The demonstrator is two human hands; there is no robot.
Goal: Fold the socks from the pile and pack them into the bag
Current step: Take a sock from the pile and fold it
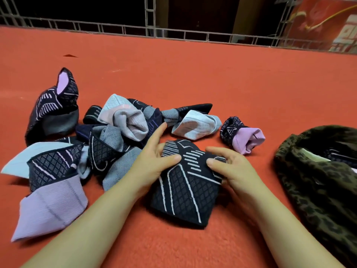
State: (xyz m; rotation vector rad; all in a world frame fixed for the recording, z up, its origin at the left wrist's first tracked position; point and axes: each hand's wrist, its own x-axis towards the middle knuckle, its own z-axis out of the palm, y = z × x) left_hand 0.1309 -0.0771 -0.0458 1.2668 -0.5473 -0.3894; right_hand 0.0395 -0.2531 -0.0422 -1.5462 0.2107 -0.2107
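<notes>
A dark navy sock with white lines and a diamond pattern lies on the red carpet in front of me. My left hand grips its upper left edge, thumb on top. My right hand pinches its upper right edge with curled fingers. To the left lies the pile of socks in navy, grey, light blue and lilac. A rolled navy and lilac sock sits apart on the right. The leopard-print bag stands open at the far right, with something dark inside.
A lilac-cuffed sock lies at the near left, and a navy sock stands up at the far left. The red carpet stretches back to a metal railing. A red banner hangs at the back right.
</notes>
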